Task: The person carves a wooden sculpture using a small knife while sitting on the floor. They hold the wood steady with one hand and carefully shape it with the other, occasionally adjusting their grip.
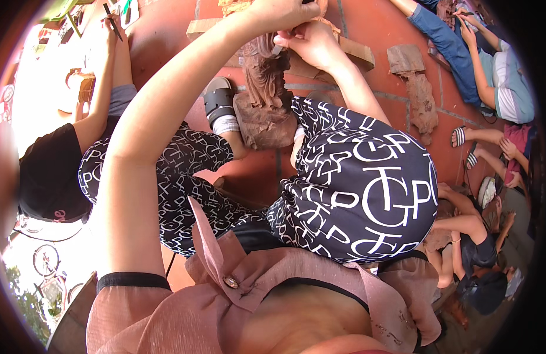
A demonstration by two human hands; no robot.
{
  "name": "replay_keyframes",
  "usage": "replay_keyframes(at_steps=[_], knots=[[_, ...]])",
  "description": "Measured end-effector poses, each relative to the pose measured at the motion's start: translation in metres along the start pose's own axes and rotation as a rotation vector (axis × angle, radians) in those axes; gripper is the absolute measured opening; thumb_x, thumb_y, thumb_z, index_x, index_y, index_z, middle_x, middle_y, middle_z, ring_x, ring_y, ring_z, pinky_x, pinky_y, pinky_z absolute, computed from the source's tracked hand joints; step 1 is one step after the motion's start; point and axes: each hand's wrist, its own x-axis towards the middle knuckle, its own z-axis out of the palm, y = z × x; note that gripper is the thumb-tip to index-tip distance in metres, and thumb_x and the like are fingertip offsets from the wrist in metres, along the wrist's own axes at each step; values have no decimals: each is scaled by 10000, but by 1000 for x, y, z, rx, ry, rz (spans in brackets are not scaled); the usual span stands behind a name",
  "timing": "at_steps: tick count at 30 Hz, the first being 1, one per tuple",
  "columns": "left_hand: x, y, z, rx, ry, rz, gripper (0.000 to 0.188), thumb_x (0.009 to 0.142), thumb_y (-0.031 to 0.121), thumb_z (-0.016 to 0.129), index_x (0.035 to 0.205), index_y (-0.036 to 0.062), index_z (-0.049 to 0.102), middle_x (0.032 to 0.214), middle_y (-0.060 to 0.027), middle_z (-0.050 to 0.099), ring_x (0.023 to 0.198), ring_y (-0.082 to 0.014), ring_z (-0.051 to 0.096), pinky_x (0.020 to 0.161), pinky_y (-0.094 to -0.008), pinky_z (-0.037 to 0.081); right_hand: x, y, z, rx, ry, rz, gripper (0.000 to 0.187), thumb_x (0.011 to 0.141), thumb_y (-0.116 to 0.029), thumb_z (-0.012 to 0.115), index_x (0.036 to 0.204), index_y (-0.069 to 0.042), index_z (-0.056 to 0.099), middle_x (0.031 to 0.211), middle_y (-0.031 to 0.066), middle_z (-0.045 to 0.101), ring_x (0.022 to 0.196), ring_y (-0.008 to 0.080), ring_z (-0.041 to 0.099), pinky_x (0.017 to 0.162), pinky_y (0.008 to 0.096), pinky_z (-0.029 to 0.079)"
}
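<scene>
A reddish-brown carved wood figure point(265, 74) with draped folds stands on its rough block base point(266, 121) between my feet. My right hand point(313, 46) is closed beside the upper part of the figure. By its thumb, a short flat grey blade point(277, 49) touches or nearly touches the carving. My left hand point(287, 13) reaches over the figure's top from the left, fingers curled. Something dark shows at those fingers, but the picture's upper edge cuts it off. The figure's head is hidden behind my hands and forearm.
Wooden boards point(356, 54) lie behind the figure on red floor tiles point(379, 94). Another rough carved piece point(421, 97) lies to the right. A person in a black cap point(54, 177) sits at left, holding a dark slim tool point(112, 22). Several people sit along the right.
</scene>
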Motion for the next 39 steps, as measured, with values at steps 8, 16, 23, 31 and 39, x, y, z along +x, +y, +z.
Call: replay_keyframes(at_steps=[8,16,23,31,39], knots=[[-3,0,1,-13,109,-68,253,775,203,553,758,-38,625,656,-228,612,625,-353,629,602,-438,495,6,-6,-4,-67,-101,63,271,785,-236,713,916,-6,657,840,66,682,794,107,623,726,268,476],[-3,-4,5,36,182,-29,248,772,195,560,754,-46,617,681,-264,601,670,-391,623,628,-464,487,2,-11,-2,-113,-72,107,280,778,-217,722,943,1,658,838,72,684,793,108,625,735,265,477],[-7,0,3,1,169,-47,256,777,195,555,739,-52,608,660,-262,593,627,-377,620,602,-454,481,4,-5,0,-150,-54,141,272,791,-195,705,955,14,646,854,89,682,813,128,638,724,279,479],[-10,0,-4,36,153,-29,259,775,194,557,714,-56,590,662,-256,586,621,-348,614,576,-430,470,8,3,1,-114,-20,-52,260,757,-297,694,803,-44,653,689,116,632,696,261,627,636,356,470],[-12,-6,-3,-20,216,-58,267,794,211,552,732,-48,576,650,-244,571,604,-341,596,586,-424,459,13,-4,-1,-191,-29,-37,286,729,-307,709,789,-33,650,668,121,620,685,271,625,627,371,475]])
